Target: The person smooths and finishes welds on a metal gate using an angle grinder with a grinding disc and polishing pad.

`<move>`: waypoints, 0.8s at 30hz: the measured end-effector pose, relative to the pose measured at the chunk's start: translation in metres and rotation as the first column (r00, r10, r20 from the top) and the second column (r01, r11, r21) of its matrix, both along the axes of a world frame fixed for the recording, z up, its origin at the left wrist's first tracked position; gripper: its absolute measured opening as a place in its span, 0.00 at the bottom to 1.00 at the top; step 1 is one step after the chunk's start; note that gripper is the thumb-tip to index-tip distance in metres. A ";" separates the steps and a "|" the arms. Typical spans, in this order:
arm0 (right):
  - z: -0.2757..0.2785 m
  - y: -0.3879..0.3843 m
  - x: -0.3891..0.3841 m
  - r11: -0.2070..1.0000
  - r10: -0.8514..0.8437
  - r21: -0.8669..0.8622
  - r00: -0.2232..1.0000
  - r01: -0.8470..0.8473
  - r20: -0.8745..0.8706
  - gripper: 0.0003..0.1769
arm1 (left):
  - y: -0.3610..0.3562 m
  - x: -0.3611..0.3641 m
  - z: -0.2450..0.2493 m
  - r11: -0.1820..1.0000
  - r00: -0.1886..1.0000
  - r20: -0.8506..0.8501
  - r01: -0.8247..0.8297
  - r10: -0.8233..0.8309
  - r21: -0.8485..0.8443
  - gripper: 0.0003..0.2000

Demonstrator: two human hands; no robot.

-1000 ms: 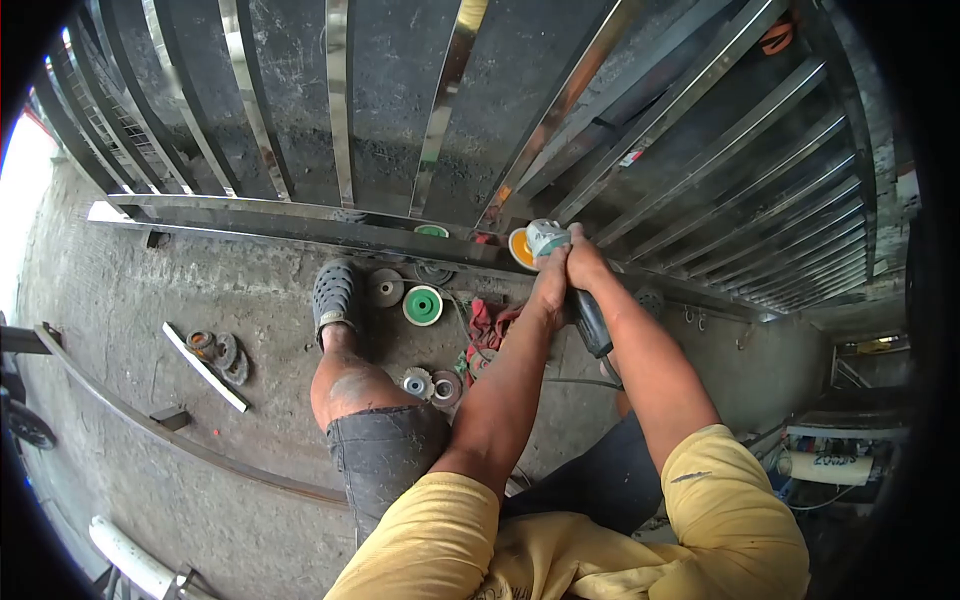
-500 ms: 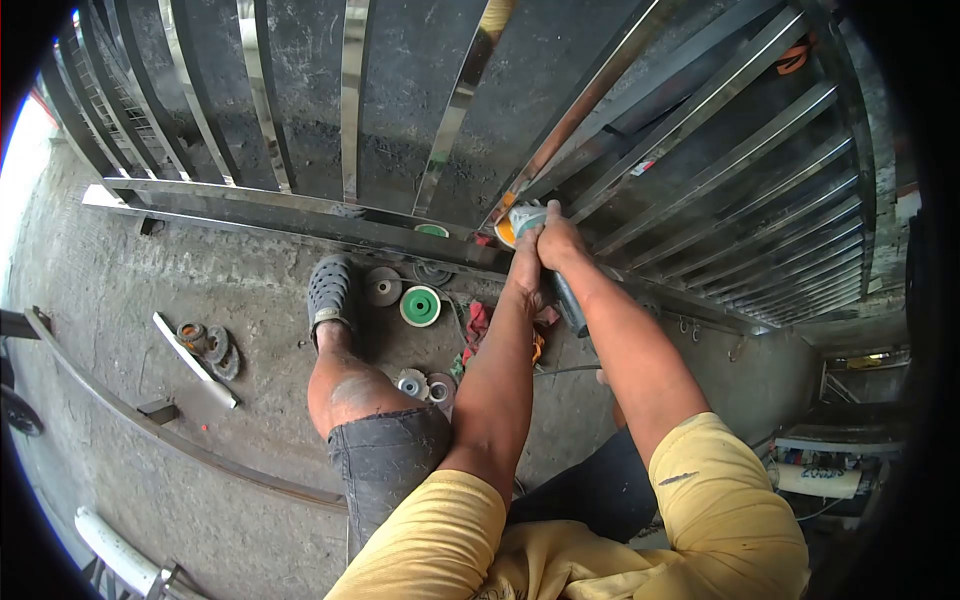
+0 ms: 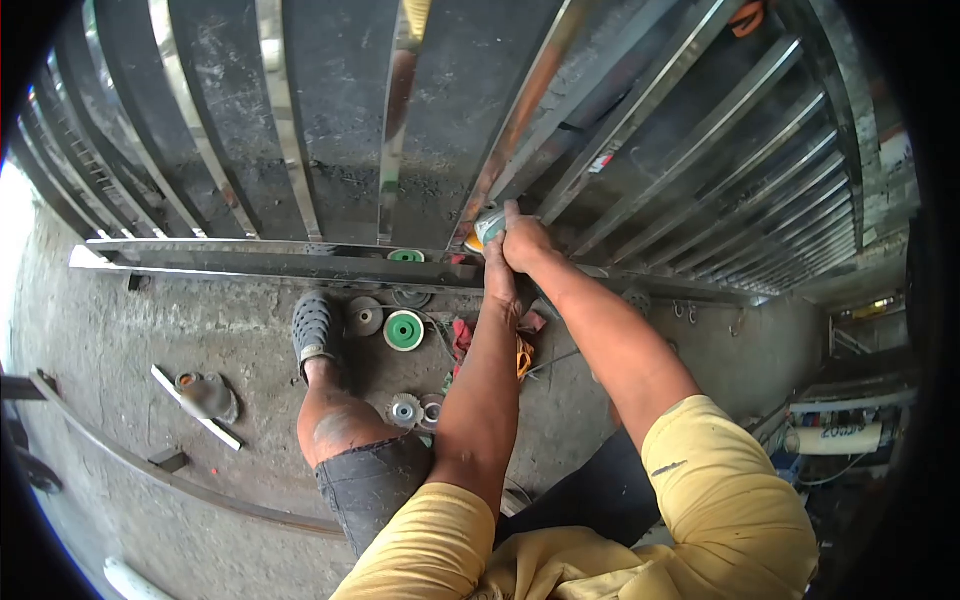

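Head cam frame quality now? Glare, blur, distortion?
Head view: fisheye-like distortion, black corners; left edge blown out. Head view: bright glints on the polished bars; round pieces on the left floor look smeared. Head view: grinder recognisable, partly hidden by the right hand.

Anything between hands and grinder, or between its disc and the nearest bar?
Nothing visible. Left hand and right hand hold the grinder; its disc is at the lower end of the bar, contact unclear.

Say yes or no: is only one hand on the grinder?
No, the left hand and the right hand are both on the grinder.
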State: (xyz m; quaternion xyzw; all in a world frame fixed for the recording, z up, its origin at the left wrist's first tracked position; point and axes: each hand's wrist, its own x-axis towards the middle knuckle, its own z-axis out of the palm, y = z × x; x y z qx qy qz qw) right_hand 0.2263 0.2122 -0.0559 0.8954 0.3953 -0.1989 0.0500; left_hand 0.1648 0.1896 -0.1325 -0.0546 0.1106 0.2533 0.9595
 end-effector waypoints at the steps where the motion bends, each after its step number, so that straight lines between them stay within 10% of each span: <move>1: 0.012 -0.007 -0.008 1.000 0.004 -0.015 1.000 -0.004 0.005 0.32 | -0.007 0.005 -0.008 1.000 1.000 0.000 -0.018 0.018 -0.007 0.27; 24: 0.010 -0.059 0.014 0.995 0.102 0.021 0.993 -0.101 -0.052 0.43 | -0.057 -0.001 0.021 0.992 0.991 -0.060 0.120 -0.117 0.050 0.37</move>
